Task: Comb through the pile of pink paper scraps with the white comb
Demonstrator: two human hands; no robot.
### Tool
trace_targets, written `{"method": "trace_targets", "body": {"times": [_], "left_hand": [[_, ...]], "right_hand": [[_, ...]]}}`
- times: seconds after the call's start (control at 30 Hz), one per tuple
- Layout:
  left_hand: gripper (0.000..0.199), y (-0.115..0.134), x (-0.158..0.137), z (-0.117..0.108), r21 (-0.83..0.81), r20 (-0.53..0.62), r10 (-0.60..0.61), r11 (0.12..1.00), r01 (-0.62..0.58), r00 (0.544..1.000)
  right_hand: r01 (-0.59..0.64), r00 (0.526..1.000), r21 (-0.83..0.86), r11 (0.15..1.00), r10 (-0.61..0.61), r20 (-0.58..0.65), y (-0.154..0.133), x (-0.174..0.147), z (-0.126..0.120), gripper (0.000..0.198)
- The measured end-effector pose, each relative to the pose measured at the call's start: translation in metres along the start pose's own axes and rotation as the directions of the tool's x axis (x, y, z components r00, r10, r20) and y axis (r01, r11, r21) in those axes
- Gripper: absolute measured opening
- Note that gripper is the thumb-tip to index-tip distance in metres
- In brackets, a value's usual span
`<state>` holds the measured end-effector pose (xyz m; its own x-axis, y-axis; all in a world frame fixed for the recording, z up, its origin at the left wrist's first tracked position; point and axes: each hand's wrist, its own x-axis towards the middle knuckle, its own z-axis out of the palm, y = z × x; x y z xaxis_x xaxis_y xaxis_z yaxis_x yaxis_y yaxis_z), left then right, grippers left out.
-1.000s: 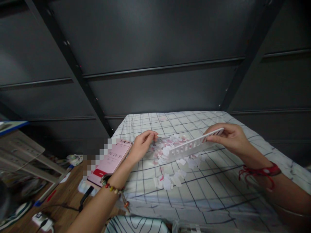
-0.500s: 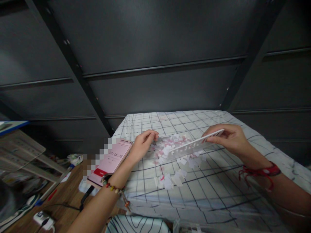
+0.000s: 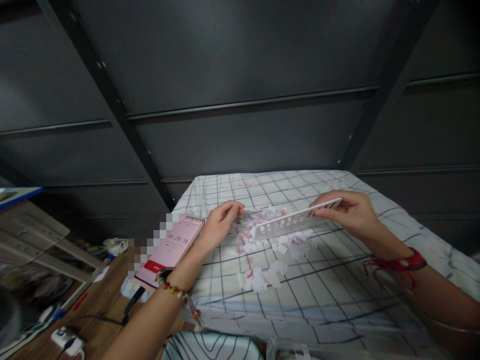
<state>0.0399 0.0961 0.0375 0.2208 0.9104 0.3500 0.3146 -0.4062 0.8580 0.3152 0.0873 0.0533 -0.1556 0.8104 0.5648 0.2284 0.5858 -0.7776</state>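
Note:
My right hand (image 3: 347, 212) grips the right end of a white panel with a row of holes (image 3: 290, 225), thumb on the near side and fingers behind. The panel is held tilted above small paper scraps (image 3: 296, 245), white and pinkish, some lying beneath it and some behind. Left of the scraps, my left hand (image 3: 225, 216) rests with its fingers curled together near the pile's edge. Whether something small is between those fingers is hidden. A few more scraps (image 3: 258, 277) lie nearer to me on the checked cloth (image 3: 322, 285).
A phone (image 3: 172, 247) showing a timer stands at the left edge of the cloth, a cable below it. A dark panelled wall (image 3: 240, 135) closes off the back. On the floor at left lies a white power strip (image 3: 67, 340); a clear container (image 3: 292, 350) sits at the bottom edge.
My right hand has shifted the white panel slightly left, and its holes now face me more plainly. My left hand stays in the same place.

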Motion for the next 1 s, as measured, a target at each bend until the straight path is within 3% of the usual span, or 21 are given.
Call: {"method": "trace_targets", "body": {"times": [0.27, 0.63, 0.87, 1.0], "left_hand": [[0.021, 0.000, 0.000, 0.000, 0.009, 0.000, 0.005, 1.000, -0.005, 1.000], [0.021, -0.001, 0.000, 0.000, 0.017, 0.003, 0.015, 1.000, -0.015, 1.000], [0.021, 0.000, 0.000, 0.000, 0.009, -0.003, 0.001, 1.000, -0.001, 1.000], [0.020, 0.001, 0.001, 0.001, 0.012, -0.007, -0.008, 1.000, 0.008, 1.000]], "right_hand": [[0.032, 0.999, 0.041, 0.999, -0.033, 0.029, 0.001, -0.001, -0.002, 0.011], [0.055, 0.998, -0.012, 0.998, -0.055, -0.040, -0.002, 0.001, -0.005, 0.012], [0.044, 0.997, 0.023, 0.999, -0.045, 0.064, -0.005, -0.003, 0.004, 0.010], [0.019, 0.999, 0.082, 0.996, -0.023, 0.042, -0.004, -0.003, -0.003, 0.013]]}}
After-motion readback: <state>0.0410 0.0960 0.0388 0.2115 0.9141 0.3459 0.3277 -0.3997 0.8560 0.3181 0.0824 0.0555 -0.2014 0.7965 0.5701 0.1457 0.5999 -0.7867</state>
